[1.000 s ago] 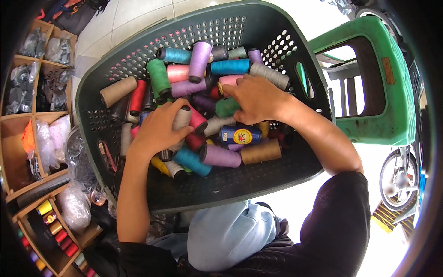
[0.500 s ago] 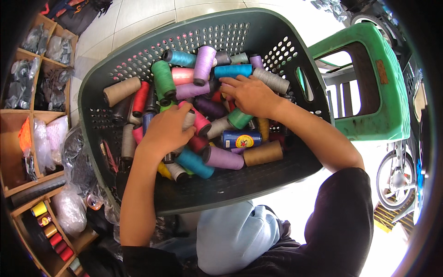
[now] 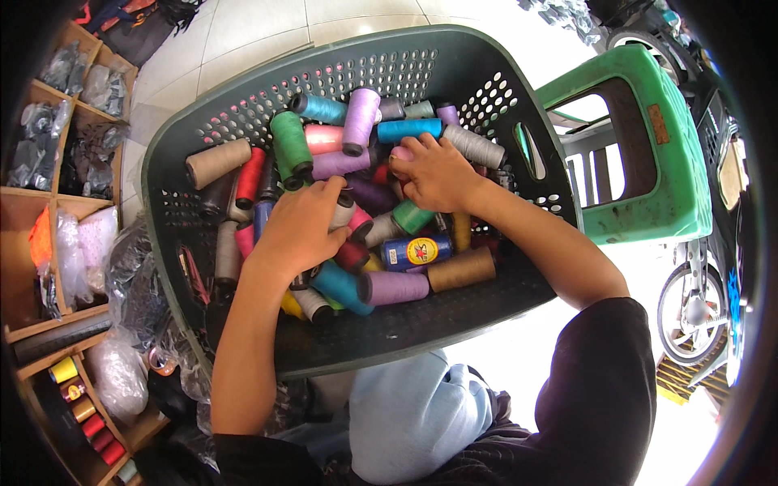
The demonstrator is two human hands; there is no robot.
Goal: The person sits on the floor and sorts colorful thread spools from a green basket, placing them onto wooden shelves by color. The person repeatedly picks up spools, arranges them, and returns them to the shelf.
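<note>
A dark green perforated plastic basket (image 3: 389,324) holds a heap of thread spools in many colours. My left hand (image 3: 298,225) is closed around a grey thread spool (image 3: 343,213), mostly hidden by the fingers. My right hand (image 3: 442,176) has its fingers curled over a pink thread spool (image 3: 400,153), of which only a small part shows. Beside the right hand lie a bright blue spool (image 3: 409,130), a light grey spool (image 3: 474,146) and a green spool (image 3: 412,216). A green spool (image 3: 290,144) leans just beyond the left hand.
To the right stands a green plastic stool (image 3: 648,162), with a wheel (image 3: 689,312) near it. At the left, a wooden compartment shelf (image 3: 58,154) contains plastic-wrapped items and several spools. Clear plastic bags (image 3: 121,373) lie between shelf and basket. Light floor tiles (image 3: 243,28) extend behind the basket.
My right hand has shifted slightly left, and the pink spool under its fingertips now shows more. My left hand has moved slightly right with the grey spool. The blue labelled spool has shifted a little left.
</note>
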